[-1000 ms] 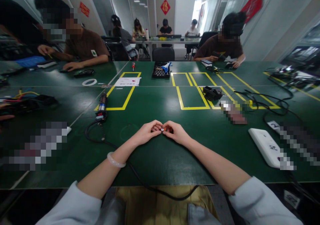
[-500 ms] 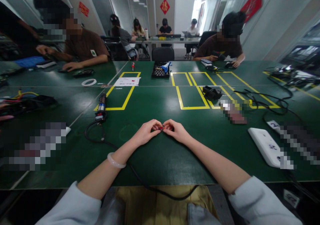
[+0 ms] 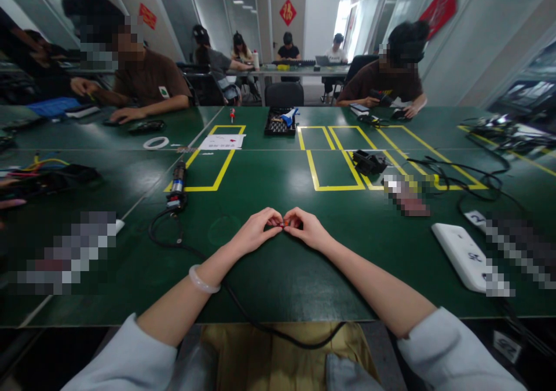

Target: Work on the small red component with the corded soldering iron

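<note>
At the middle of the green table (image 3: 260,275), my left hand (image 3: 259,229) and my right hand (image 3: 304,227) meet fingertip to fingertip. Both are closed in a pinch around a small red and dark piece (image 3: 285,224). Fingers cover most of it, so its kind cannot be made out. A bit of orange-red shows by the right fingers. Left of my left hand lies a cylindrical electric screwdriver (image 3: 177,183), black with a blue band, and its black cable (image 3: 243,310) runs under my left forearm to the table's front edge.
A black tray (image 3: 280,129) with blue-handled tools stands at the back, beside a paper sheet (image 3: 222,142) and a tape roll (image 3: 156,143). To the right are a black device (image 3: 369,162), loose cables (image 3: 460,174) and a white power bank-like box (image 3: 458,258). Other people sit across the table.
My fingertips have drawn closer together around the small piece, and the thumbs now nearly touch. Less of its red shows on the left side. The table things stay put.
</note>
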A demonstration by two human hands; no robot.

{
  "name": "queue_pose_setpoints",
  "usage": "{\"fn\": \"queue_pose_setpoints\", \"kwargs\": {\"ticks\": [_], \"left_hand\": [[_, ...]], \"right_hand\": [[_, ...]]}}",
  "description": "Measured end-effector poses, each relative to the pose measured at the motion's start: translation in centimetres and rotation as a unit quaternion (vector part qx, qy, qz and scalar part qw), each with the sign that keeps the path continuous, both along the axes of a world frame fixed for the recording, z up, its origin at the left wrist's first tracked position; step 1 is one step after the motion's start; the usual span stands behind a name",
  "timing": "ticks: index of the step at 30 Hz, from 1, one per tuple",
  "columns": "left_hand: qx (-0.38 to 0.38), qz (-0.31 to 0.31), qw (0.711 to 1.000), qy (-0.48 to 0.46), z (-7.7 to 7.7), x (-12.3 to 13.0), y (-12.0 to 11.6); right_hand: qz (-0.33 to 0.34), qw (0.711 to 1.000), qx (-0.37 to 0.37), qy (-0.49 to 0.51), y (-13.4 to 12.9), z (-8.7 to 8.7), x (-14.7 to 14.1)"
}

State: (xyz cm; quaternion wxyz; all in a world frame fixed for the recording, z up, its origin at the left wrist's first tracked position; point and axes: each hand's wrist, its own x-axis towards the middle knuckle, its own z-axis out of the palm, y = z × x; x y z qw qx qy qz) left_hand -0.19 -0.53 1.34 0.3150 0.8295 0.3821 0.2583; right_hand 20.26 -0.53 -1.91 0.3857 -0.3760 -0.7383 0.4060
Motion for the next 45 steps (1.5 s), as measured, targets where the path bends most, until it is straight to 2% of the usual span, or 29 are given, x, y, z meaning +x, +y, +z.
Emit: {"fn": "queue_pose_setpoints", "kwargs": {"ticks": [10,12,14,16,17,20,22,24,26,28,34,40,45], "left_hand": [[0.001,0.011,1.0,0.006,0.5,-0.2,0.1],[0.031,0.044,0.998,0.017,0.7,-1.1,0.9],[0.081,0.111,0.99,0.039,0.9,-2.8,2.1],[0.142,0.216,0.963,0.08,0.9,-5.5,3.7],[0.168,0.277,0.939,0.111,0.9,-7.1,4.4],[0.219,0.44,0.847,0.202,0.6,-12.1,5.9],[0.201,0.511,0.798,0.25,0.3,-14.8,6.1],[0.14,0.547,0.774,0.286,0.0,-16.6,6.1],[0.077,0.553,0.771,0.306,-0.1,-17.5,6.0],[0.046,0.55,0.773,0.313,-0.2,-17.9,6.1],[0.029,0.561,0.755,0.339,-0.1,-18.5,6.7],[0.0,0.539,0.772,0.337,0.2,-18.4,6.6],[-0.008,0.534,0.778,0.33,0.2,-17.1,6.5]], "right_hand": [[0.005,0.999,0.019,-0.033,0.0,-0.1,0.1],[0.005,0.999,0.013,-0.036,-0.1,0.1,0.1],[0.004,0.999,0.009,-0.038,-0.1,0.3,0.1],[0.004,0.999,0.006,-0.042,-0.1,0.3,0.1],[0.005,0.999,0.005,-0.043,-0.1,0.3,0.1],[0.011,0.999,0.001,-0.04,-0.1,0.1,0.1],[0.016,0.999,-0.002,-0.037,0.0,0.0,0.1],[0.018,0.999,-0.004,-0.039,0.0,0.0,0.1],[0.018,0.999,-0.005,-0.041,-0.1,0.0,0.1],[0.018,0.999,-0.006,-0.042,-0.1,0.1,0.1],[0.022,0.999,-0.008,-0.036,-0.2,0.2,0.1],[0.026,0.999,-0.006,-0.043,-0.1,0.1,0.2],[0.028,0.999,-0.004,-0.045,-0.1,0.0,0.1]]}}
